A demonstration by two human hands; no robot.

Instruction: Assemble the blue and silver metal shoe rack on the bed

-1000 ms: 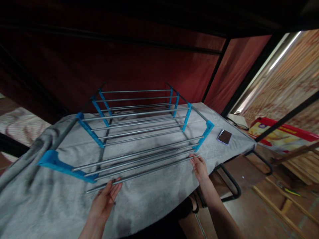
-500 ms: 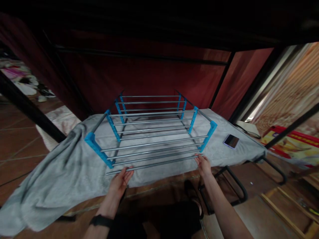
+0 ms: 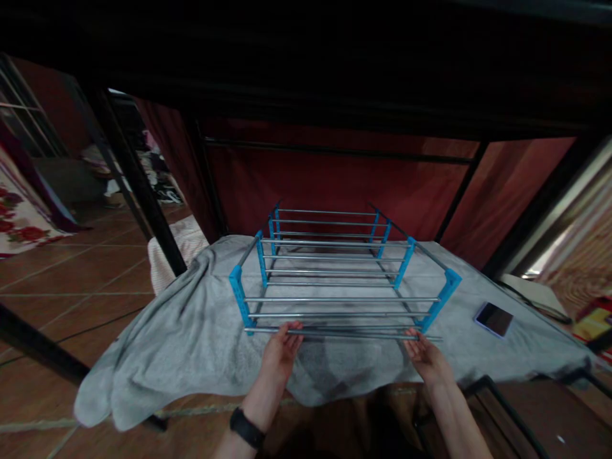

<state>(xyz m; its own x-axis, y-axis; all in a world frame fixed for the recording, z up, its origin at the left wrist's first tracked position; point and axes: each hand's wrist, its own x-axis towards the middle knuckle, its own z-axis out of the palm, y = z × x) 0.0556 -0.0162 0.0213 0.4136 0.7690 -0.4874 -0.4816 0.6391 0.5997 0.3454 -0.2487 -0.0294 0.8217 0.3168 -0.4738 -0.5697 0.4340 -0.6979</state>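
A rack of metal tubes with blue plastic brackets (image 3: 406,262) lies on a grey blanket (image 3: 201,357). In front of its nearest brackets, a loose metal tube (image 3: 354,335) runs crosswise, close to the rack's lowest front tube. My left hand (image 3: 283,352) pinches that tube near its left part, fingertips curled over it. Toward the other end, my right hand (image 3: 425,357) grips the same tube, whose tip sticks out past the fingers. Whether the tube touches the rack I cannot tell.
A phone (image 3: 494,319) lies on the blanket to the right. Dark bed-frame posts (image 3: 143,185) stand at the left, with a dark deck overhead. Red curtain (image 3: 335,185) hangs behind the rack. A dark-framed chair or stool (image 3: 507,414) is at lower right.
The view has shifted left and upward. Both hands have brought the tube closer to the rack's front lower edge, and it now lies more level. Both still hold it.
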